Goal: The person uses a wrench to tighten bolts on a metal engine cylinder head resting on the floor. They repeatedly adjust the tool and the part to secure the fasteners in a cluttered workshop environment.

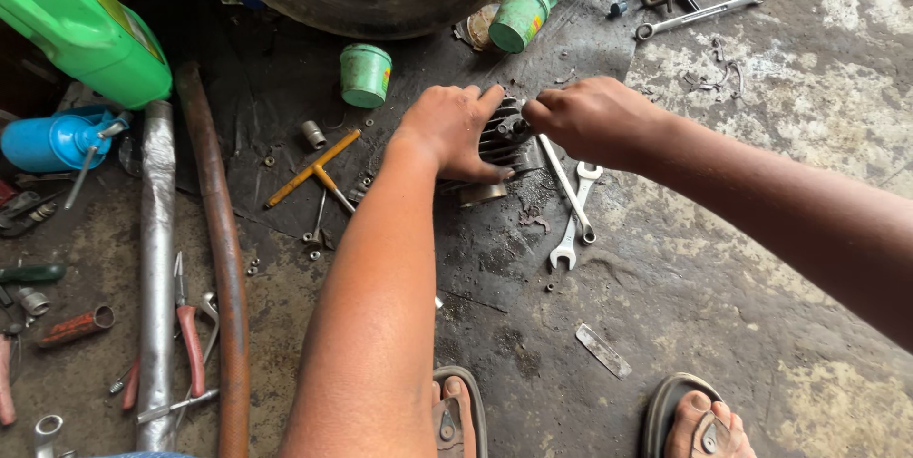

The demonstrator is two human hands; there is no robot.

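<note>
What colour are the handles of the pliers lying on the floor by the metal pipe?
Red, seen in the head view: the metal pliers beside the silver pipe.
</note>
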